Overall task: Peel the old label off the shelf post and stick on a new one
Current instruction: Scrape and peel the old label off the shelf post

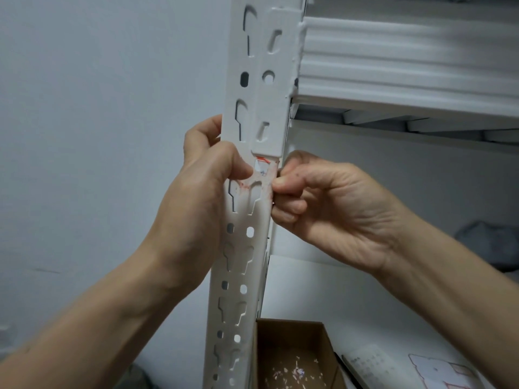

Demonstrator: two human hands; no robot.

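A white slotted metal shelf post [241, 248] runs up the middle of the head view. A torn remnant of the old label [262, 165], white with a red edge, clings to the post just under a bracket. Reddish smears of residue mark the metal below it. My left hand [202, 192] wraps the post from the left, thumb pressed beside the remnant. My right hand [317, 203] is curled at the post's right edge, its fingertips pinched against the metal next to the label. Whether a scrap sits between those fingertips cannot be seen.
An open cardboard box [292, 357] with several paper scraps stands on the lower shelf. Beside it lie a sheet of white labels [376, 366] and a pink-and-white sticker sheet [441, 372]. A ribbed white shelf beam [407, 60] crosses above. A grey wall fills the left.
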